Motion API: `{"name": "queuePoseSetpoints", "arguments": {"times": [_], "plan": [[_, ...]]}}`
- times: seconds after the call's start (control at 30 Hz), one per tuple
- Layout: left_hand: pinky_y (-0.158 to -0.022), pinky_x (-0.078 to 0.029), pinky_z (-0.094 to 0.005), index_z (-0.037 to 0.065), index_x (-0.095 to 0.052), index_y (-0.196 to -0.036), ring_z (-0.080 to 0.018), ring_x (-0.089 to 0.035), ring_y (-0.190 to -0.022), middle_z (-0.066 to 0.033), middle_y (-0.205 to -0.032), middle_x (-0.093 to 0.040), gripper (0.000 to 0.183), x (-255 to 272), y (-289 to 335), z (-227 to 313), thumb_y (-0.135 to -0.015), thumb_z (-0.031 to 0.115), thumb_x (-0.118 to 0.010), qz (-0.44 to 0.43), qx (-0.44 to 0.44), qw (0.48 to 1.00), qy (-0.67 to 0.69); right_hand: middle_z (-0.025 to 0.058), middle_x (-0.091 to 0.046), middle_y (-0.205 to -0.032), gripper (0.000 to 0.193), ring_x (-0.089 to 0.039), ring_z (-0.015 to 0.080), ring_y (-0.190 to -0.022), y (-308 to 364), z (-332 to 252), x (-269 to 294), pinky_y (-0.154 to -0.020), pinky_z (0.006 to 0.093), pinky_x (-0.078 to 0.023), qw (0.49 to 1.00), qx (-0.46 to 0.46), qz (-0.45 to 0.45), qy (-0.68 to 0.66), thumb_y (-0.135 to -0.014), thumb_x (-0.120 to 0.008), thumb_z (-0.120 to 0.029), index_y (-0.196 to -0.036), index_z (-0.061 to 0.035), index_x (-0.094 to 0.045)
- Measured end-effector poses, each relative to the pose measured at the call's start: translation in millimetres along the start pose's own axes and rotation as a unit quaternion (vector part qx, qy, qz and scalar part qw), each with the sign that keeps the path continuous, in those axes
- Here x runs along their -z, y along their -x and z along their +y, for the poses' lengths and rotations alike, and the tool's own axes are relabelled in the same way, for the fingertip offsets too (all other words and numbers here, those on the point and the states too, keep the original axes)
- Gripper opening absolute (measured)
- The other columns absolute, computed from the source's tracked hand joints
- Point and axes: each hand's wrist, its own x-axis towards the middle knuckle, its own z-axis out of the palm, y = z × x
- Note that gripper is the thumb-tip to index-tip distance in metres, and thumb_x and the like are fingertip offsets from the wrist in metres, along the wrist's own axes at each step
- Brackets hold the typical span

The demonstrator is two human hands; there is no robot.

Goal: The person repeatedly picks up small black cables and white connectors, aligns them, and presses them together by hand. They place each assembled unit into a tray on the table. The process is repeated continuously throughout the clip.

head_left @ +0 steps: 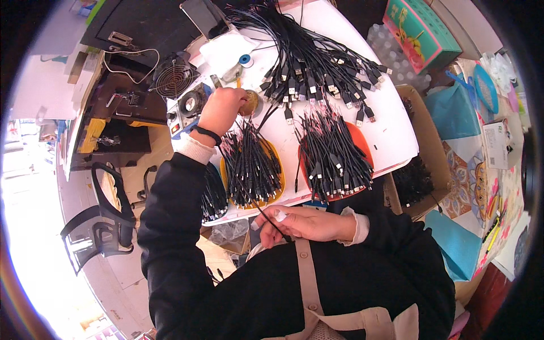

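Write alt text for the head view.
A bare-handed person's right grip holds a black cable near the front edge of a white table, while the left grip is at a small round container. Bundled black cables fill a yellow tray and an orange tray, with a larger cable pile behind.

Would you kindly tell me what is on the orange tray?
A heap of black plug-tipped cables lies on the orange tray; its surface beneath them cannot be seen.
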Motion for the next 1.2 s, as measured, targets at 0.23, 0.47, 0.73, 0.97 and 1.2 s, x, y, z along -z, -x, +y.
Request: {"name": "queuePoseSetpoints", "arguments": {"times": [0.23,0.47,0.73,0.97,1.2], "plan": [[-0.068,-0.051,-0.0400,0.002,-0.067,-0.086,-0.0341,-0.064,-0.074,-0.0173,-0.078,-0.066,0.011,-4,-7,-1,-0.079,0.010,-0.063,-0.024,0.001,0.999,-0.041,0.0084,-0.058,-0.103,0.039,-0.056,0.0147,-0.095,0,-2,2,-0.086,0.0286,-0.045,1.000,-0.007,0.011,0.023,-0.105,-0.026,-0.030,-0.129,-0.0011,-0.037],[-0.068,-0.051,-0.0410,0.003,-0.067,-0.085,-0.0346,-0.064,-0.074,-0.0176,-0.079,-0.066,0.010,0,-8,3,-0.080,0.010,-0.063,-0.023,-0.001,0.999,-0.031,0.0082,-0.058,-0.101,0.036,-0.057,0.0139,-0.093,1,-2,-1,-0.086,0.0282,-0.047,0.999,0.002,0.020,0.037,-0.104,-0.028,-0.024,-0.129,-0.0003,-0.038],[-0.065,-0.049,-0.0373,0.000,-0.064,-0.087,-0.0348,-0.063,-0.072,-0.0184,-0.078,-0.064,0.010,46,40,-23,-0.078,0.004,-0.062,0.060,0.028,0.998,0.023,0.0074,-0.058,-0.101,0.033,-0.056,0.0136,-0.093,-3,-1,-16,-0.087,0.0282,-0.046,0.997,0.005,0.038,0.073,-0.104,-0.032,-0.023,-0.126,-0.0003,-0.043],[-0.065,-0.049,-0.0396,0.000,-0.064,-0.084,-0.0370,-0.063,-0.072,-0.0200,-0.073,-0.062,0.008,58,73,-72,-0.078,0.005,-0.062,0.101,0.100,0.989,-0.027,0.0080,-0.057,-0.104,0.031,-0.055,0.0140,-0.096,-27,1,-28,-0.091,0.0289,-0.043,0.993,-0.029,0.020,0.110,-0.103,-0.034,-0.019,-0.124,0.0012,-0.044],[-0.068,-0.051,-0.0448,0.003,-0.065,-0.081,-0.0395,-0.063,-0.075,-0.0203,-0.076,-0.064,0.005,51,67,-89,-0.078,0.006,-0.063,0.099,0.122,0.985,-0.067,0.0072,-0.057,-0.104,0.031,-0.054,0.0137,-0.094,-37,1,-33,-0.089,0.0282,-0.042,0.993,-0.059,0.027,0.098,-0.102,-0.035,-0.018,-0.125,0.0009,-0.044]]}}
